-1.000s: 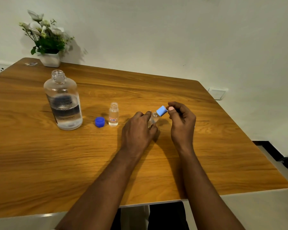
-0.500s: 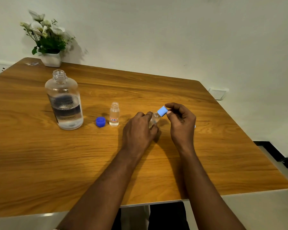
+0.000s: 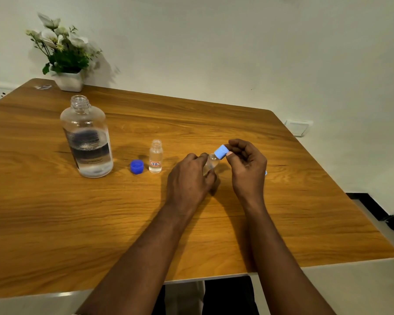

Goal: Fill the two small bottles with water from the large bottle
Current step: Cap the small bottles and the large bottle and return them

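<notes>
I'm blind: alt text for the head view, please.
At a wooden table, the left hand grips a small bottle; the right hand pinches a light blue cap at its mouth. Further left stand an uncapped small bottle, a dark blue cap and the open large bottle.

Small open bottle (image 3: 155,156): white label, red border, handwritten mark reads "7B". Large bottle (image 3: 87,137): dark label with lines of print, too blurred to read.

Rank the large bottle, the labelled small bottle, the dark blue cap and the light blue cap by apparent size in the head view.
1. large bottle
2. labelled small bottle
3. dark blue cap and light blue cap: they look about alike, so I leave them tied.
</notes>
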